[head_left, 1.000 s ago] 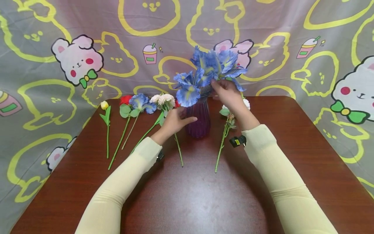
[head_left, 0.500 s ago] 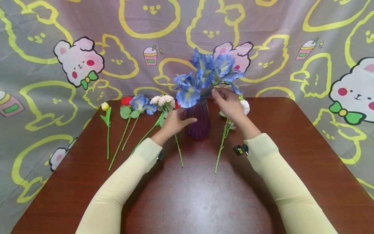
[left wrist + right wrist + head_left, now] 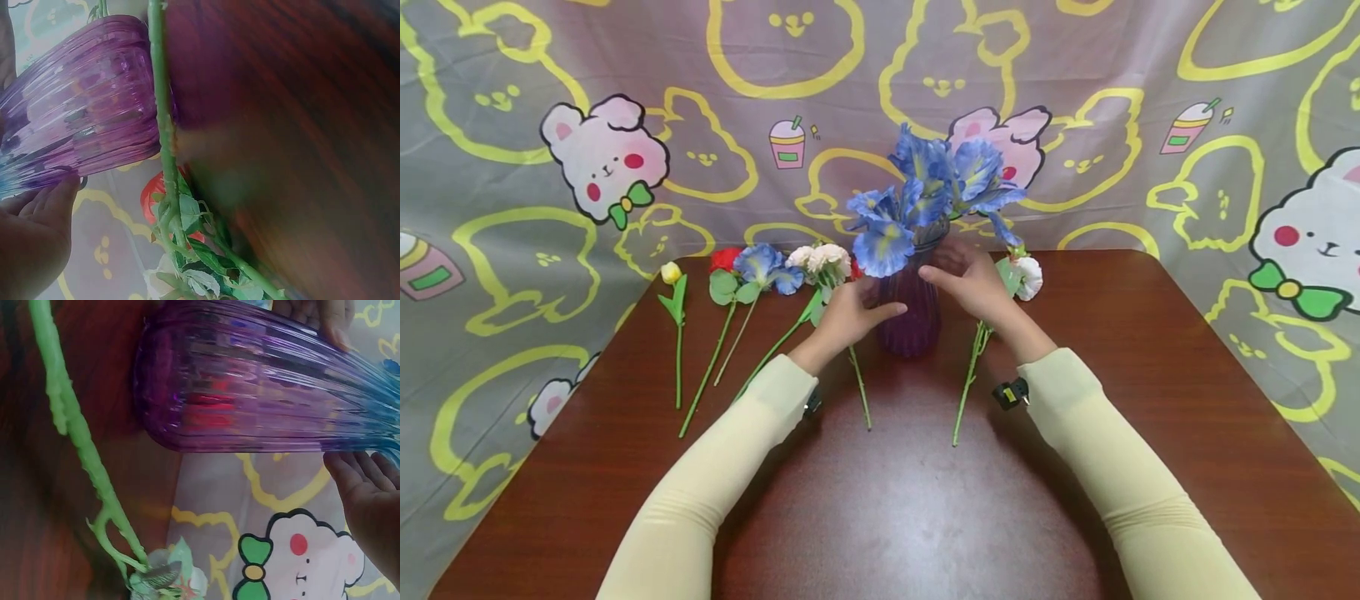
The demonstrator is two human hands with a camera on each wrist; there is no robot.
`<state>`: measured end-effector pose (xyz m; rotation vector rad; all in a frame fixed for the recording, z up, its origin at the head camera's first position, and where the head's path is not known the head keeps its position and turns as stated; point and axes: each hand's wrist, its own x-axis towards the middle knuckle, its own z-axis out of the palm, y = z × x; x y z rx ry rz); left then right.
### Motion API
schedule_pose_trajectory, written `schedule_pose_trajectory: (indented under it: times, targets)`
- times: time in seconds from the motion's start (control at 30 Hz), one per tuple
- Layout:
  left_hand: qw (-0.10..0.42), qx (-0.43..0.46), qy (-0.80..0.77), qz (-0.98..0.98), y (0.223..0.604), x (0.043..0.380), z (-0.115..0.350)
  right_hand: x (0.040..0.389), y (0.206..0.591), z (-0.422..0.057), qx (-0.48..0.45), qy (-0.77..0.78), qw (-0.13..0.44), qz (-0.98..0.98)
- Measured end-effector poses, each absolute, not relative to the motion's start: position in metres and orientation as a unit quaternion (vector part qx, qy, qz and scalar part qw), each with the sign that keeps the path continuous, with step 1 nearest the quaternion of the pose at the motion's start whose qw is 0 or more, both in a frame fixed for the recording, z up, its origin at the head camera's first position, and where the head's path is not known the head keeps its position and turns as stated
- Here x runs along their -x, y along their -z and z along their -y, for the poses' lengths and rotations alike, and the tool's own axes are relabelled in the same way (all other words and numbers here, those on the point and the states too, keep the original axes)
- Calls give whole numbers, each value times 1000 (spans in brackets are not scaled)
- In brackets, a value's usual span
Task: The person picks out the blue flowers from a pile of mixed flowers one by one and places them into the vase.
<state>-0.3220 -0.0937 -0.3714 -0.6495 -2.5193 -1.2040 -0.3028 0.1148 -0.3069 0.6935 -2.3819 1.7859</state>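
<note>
A ribbed glass vase (image 3: 910, 317), purple with a blue neck, stands upright on the table, with several blue irises (image 3: 925, 179) in it. My left hand (image 3: 850, 315) holds the vase at its left side, thumb across the front. In the right wrist view a fingertip of that left hand (image 3: 334, 325) lies on the glass. Opposite, my right hand (image 3: 977, 283) is at the vase's right side below the neck, its fingers partly behind the vase and blurred. Its digits are right at the glass edge in the right wrist view.
Left of the vase lie a yellow tulip (image 3: 676, 308), a red flower (image 3: 724, 258), a blue iris (image 3: 760, 265) and pale carnations (image 3: 822, 260). A white flower (image 3: 1026, 277) lies at the right, its stem (image 3: 970, 383) toward me. A patterned cloth (image 3: 865, 83) hangs behind the table (image 3: 895, 500).
My right hand has come away from the iris at the right and moved down to the vase's side. The iris sits slightly lower. My left hand stays on the vase.
</note>
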Motion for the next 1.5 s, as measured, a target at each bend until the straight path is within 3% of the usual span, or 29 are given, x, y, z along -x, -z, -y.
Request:
schedule_pose_trajectory:
  times: [0.4,1.27,1.5]
  targets:
    - [148,230,411,870,372,322,94,311,319,-106,-235,-626,43,742]
    - [131,236,406,873,366,324,95,310,321,-108,-243,-534,64,808]
    - [119,228,401,879,363,322,94,335,347,-114,-245,-521,81,813]
